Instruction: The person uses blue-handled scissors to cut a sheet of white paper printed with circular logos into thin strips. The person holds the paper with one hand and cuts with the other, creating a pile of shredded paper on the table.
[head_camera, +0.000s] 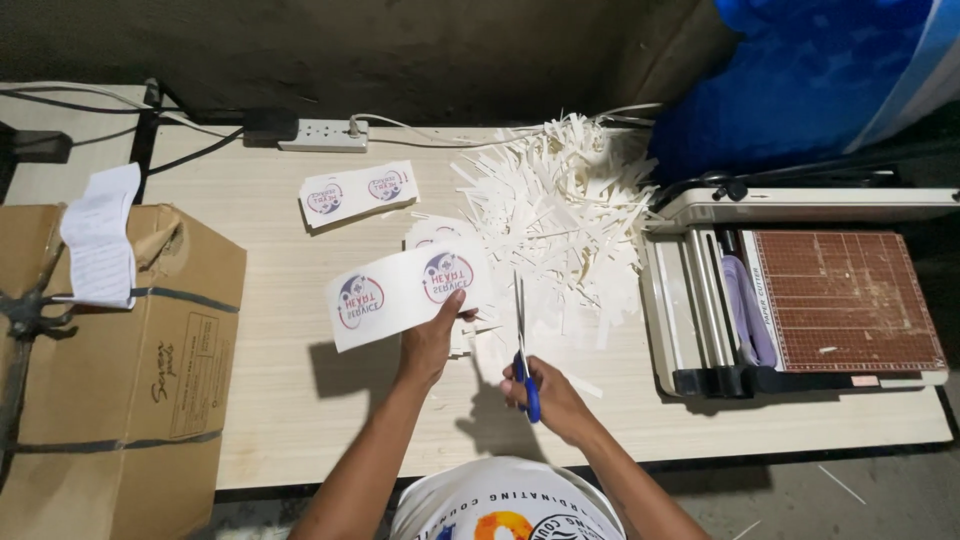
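Left hand (428, 345) pinched a printed sticker strip (405, 292) (two round logos) above the wooden table (290, 400) | right hand (550, 395) gripped blue-handled scissors (522, 340), blades apparently closed | paper trimmings (560, 215) piled beside a paper cutter (800, 295).

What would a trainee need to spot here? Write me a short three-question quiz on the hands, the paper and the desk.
1. True or false: the left hand holds a printed sheet up above the desk.
2. Which tool is in the right hand? A) knife B) scissors C) ruler
3. Fill in: the paper cutter sits to the ____ of the pile of paper strips.

Key
1. True; the sheet shows two round printed designs.
2. B; blue handles, blades pointing up beside the sheet's edge.
3. Right; a cardboard box stands at the far left.
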